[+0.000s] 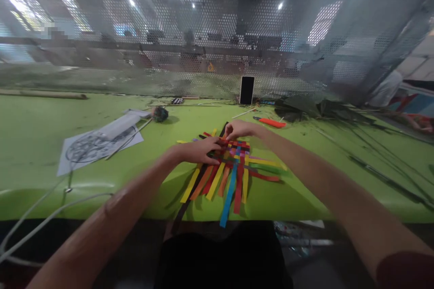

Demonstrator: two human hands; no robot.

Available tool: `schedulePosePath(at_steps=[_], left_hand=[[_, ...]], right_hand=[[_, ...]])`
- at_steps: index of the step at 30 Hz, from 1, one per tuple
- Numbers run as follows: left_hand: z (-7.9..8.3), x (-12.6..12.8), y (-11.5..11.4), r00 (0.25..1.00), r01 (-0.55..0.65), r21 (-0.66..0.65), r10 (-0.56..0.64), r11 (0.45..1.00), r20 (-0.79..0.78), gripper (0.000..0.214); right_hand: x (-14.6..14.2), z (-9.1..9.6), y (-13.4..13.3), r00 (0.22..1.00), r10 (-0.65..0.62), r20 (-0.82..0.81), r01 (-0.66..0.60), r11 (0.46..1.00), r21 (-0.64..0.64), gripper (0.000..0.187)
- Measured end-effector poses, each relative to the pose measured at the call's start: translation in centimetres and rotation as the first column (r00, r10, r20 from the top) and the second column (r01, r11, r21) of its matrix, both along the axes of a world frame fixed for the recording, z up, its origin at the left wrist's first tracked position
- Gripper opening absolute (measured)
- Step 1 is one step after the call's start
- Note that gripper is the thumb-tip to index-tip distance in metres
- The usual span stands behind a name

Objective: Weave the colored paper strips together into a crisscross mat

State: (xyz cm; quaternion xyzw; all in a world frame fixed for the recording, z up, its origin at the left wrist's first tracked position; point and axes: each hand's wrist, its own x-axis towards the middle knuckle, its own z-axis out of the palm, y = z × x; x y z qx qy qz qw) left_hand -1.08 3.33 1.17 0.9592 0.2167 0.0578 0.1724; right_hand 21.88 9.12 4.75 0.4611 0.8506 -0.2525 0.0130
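Colored flat strips are interlaced into a woven mat (pixel 241 148), its long loose ends fanning toward me. The blue strip (pixel 229 196) reaches furthest down, beside red, yellow and orange ones. My left hand (pixel 203 149) lies on the left part of the weave with its fingers spread. At the mat's far edge, my right hand (pixel 239 130) is closed in a pinch on a strip; which one is hidden by the fingers. A black strip (pixel 186 201) runs slantwise under my left hand, its near end hanging over the table edge.
On the green table (pixel 149 194) lie a printed paper sheet (pixel 96 146) with a thin stick, a dark round bundle (pixel 160 114) and an orange-handled cutter (pixel 271 122). A phone (pixel 247 90) stands against the mesh screen. Dark leaves (pixel 305 109) spread at right; a white cable (pixel 50 219) loops at left.
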Motion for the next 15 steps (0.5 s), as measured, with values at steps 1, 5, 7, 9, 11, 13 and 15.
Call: schedulePosePath(at_steps=[1,5,7,9,11,13,15], left_hand=[[0.0,0.0,0.0,1.0,0.001,0.003,-0.001,1.0,-0.006,0.053],[-0.3,0.0,0.2,1.0,0.004,0.011,-0.004,1.0,-0.001,0.053],[-0.4,-0.1,0.3,1.0,0.002,0.005,-0.002,1.0,0.003,0.053],[-0.5,0.0,0.5,1.0,-0.003,-0.002,0.003,1.0,-0.004,0.053],[-0.6,0.0,0.6,1.0,-0.012,-0.006,0.012,1.0,-0.014,0.053],[-0.6,0.1,0.7,1.0,-0.013,-0.008,0.013,1.0,-0.019,0.053],[-0.5,0.2,0.8,1.0,-0.011,-0.007,0.011,1.0,-0.022,0.054]], right_hand=[[-0.1,0.1,0.6,1.0,-0.01,0.016,0.01,0.999,-0.039,0.023],[-0.9,0.1,2.5,0.993,-0.044,0.113,0.064,0.981,-0.183,0.032],[-1.4,0.0,3.5,0.981,-0.06,0.183,0.103,0.966,-0.236,0.034],[-1.8,0.1,4.4,0.961,-0.076,0.267,0.151,0.95,-0.272,0.038],[-2.0,0.3,5.0,0.933,-0.087,0.35,0.198,0.935,-0.296,0.045],[-1.9,0.6,5.3,0.909,-0.086,0.408,0.226,0.924,-0.308,0.05],[-1.7,1.0,5.2,0.9,-0.08,0.428,0.231,0.92,-0.316,0.053]])
